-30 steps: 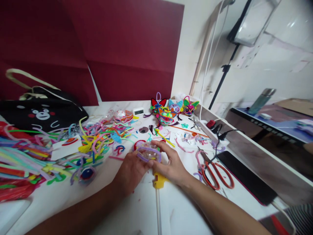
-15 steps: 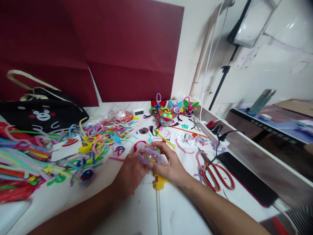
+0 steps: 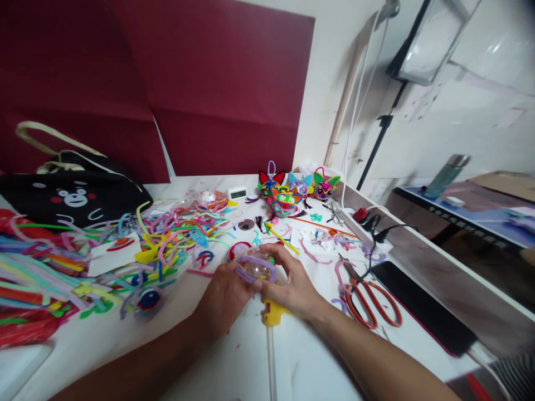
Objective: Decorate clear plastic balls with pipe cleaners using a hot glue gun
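Observation:
A clear rounded plastic piece with a purple fuzzy strip around it (image 3: 256,268) is held between both hands at the middle of the table. My left hand (image 3: 225,295) closes on its left side. My right hand (image 3: 290,278) grips its right side, thumb in front and fingers behind. Just below my right hand lies a yellow tool (image 3: 272,313), partly hidden, with a pale stick (image 3: 271,356) running toward me. A red-rimmed round piece (image 3: 238,250) sits behind my left hand.
Colorful fuzzy stems (image 3: 175,234) spread across the left, before a black bag (image 3: 75,195). Finished animal-head ornaments (image 3: 284,195) stand at the back. Orange-handled scissors (image 3: 368,301) and a black phone (image 3: 422,306) lie right. A small white clock (image 3: 238,193) stands behind.

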`<state>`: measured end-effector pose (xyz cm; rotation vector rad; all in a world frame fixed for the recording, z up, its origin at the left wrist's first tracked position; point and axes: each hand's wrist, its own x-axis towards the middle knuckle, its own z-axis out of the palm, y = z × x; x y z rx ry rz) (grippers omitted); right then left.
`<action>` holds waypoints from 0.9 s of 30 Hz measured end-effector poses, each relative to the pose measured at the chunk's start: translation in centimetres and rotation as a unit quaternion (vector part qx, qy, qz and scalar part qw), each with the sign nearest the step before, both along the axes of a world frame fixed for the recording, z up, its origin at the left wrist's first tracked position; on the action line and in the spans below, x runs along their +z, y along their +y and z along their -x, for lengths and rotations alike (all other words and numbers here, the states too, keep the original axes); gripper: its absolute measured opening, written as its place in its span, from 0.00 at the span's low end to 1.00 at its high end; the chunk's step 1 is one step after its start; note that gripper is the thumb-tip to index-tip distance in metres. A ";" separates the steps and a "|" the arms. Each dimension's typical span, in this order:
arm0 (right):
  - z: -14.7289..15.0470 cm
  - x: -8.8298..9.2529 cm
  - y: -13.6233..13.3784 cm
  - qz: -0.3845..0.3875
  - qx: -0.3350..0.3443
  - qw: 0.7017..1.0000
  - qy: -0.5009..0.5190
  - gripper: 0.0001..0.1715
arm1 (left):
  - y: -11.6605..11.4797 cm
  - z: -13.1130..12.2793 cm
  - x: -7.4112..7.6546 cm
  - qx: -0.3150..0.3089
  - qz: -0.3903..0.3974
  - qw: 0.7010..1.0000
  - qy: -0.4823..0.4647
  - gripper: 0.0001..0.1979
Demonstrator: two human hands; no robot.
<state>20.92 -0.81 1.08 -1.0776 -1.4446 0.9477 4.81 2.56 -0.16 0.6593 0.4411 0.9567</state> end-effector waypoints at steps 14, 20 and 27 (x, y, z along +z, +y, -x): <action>0.1 -0.2 0.1 -0.014 0.010 1.000 0.024 0.38 | 0.0 0.0 0.1 -0.028 -0.003 0.999 -0.015 0.15; 0.0 -0.1 0.2 -0.015 0.018 0.999 0.039 0.39 | 0.5 0.2 -0.6 -0.028 0.003 0.999 -0.017 0.16; 0.0 -0.1 0.1 -0.003 0.010 0.999 0.051 0.40 | 0.8 0.1 -0.8 -0.043 0.018 0.999 -0.007 0.17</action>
